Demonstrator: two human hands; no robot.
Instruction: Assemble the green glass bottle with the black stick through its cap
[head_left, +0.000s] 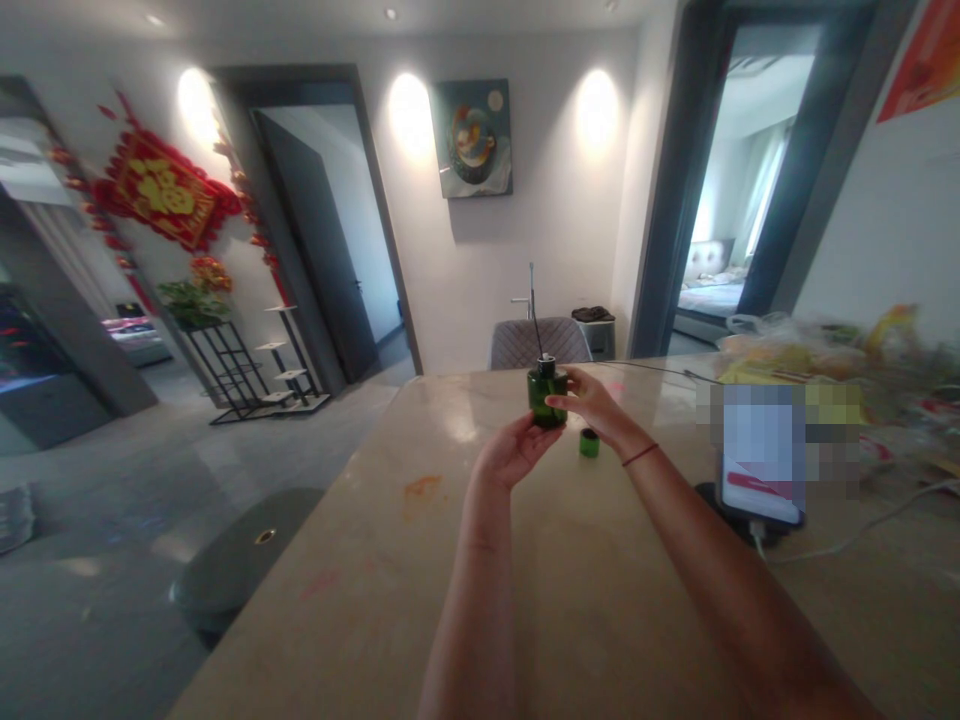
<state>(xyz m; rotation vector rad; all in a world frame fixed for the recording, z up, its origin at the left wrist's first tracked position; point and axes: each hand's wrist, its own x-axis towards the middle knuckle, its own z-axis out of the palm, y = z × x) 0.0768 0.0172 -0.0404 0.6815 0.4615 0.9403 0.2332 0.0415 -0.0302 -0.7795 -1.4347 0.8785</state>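
A small dark green bottle (pixel 545 393) with a black neck and a thin dark stick rising from it is held up over the beige table (pixel 420 560). My left hand (pixel 517 450) cups it from below, fingers curled round its base. My right hand (pixel 592 402) grips its right side and top with thumb and fingers. A small green cap (pixel 589 442) stands on the table just under my right wrist, which wears a red string.
A phone (pixel 759 480) on a charging cable lies at the right, behind it a heap of bagged snacks (pixel 795 350). A grey chair back (pixel 541 342) stands at the far table edge, a dark round stool (pixel 240 560) at the left edge.
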